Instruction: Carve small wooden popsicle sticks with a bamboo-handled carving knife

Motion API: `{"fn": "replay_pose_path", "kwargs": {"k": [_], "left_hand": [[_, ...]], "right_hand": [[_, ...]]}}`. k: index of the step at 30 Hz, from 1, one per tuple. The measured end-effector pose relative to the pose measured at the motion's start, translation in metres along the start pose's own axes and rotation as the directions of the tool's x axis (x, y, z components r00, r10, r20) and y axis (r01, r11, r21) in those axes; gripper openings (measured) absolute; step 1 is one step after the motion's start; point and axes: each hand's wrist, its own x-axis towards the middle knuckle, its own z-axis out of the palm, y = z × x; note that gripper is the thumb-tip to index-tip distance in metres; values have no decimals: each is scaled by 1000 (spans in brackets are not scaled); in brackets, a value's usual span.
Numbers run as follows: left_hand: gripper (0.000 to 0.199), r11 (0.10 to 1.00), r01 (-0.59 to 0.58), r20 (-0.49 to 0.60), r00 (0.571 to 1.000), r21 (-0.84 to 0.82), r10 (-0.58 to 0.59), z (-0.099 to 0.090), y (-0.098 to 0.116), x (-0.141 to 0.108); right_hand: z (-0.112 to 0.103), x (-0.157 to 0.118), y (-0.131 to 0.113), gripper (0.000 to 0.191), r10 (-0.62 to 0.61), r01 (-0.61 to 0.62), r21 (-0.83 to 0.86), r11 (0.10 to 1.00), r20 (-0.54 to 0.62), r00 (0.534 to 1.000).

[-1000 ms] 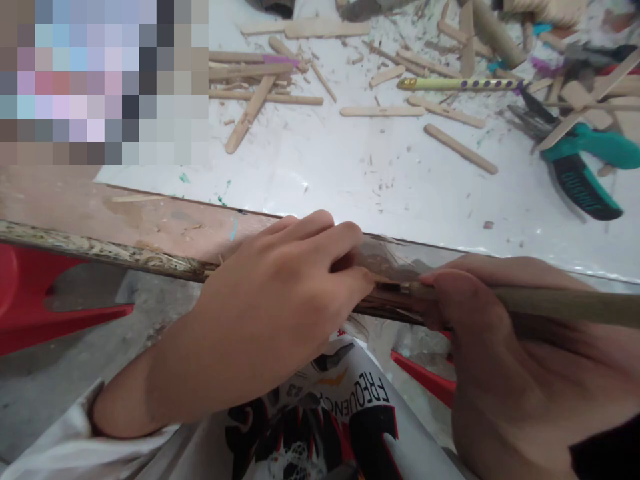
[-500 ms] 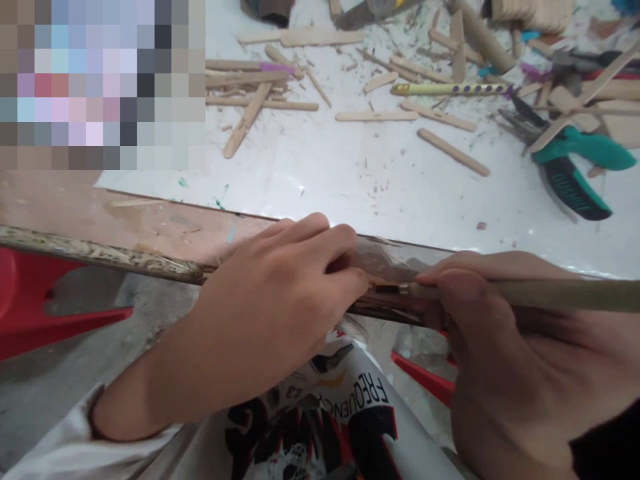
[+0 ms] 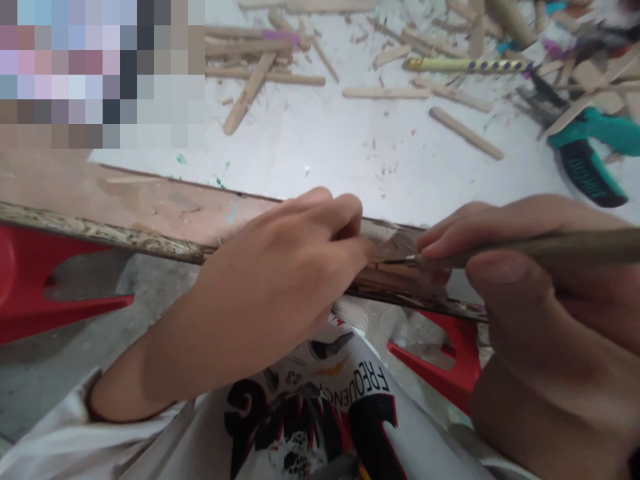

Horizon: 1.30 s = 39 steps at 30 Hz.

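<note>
Head view: right hand (image 3: pixel 565 320) clamped on one wooden-handled tool (image 3: pixel 585 249); left hand (image 3: pixel 280 273) near its tip, grip hidden, cannot tell; one pair of pliers (image 3: pixel 580 157) on the bench (image 3: pixel 320 150).

Two hands (image 3: pixel 280 280); one teal-handled tool (image 3: pixel 590 157)

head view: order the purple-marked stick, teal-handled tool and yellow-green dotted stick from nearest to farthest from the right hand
1. Teal-handled tool: just beyond the right hand, right side.
2. Yellow-green dotted stick: farther across the table, right of centre.
3. Purple-marked stick: far over, left of the other two.
</note>
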Motion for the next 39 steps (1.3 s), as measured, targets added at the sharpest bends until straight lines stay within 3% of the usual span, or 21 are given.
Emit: {"fn": "replay_pose_path", "kwargs": {"k": [6,17,22,39], "left_hand": [[30,1000,15,-13,1000,14,-15,-1,-2,3],[30,1000,9,1,1000,7,-9,-1,-1,3],[30,1000,11,2,1000,8,-11,-1,-2,3],[32,1000,10,5,1000,8,-10,-1,-2,2]], "right_hand": [[2,15,6,22,-36,39,-25,999,117,993],[5,14,15,23,-124,125,0,992,111,986],[5,13,16,21,-98,99,-2,995,150,984],[6,12,16,13,-132,129,35,991,117,984]]}}
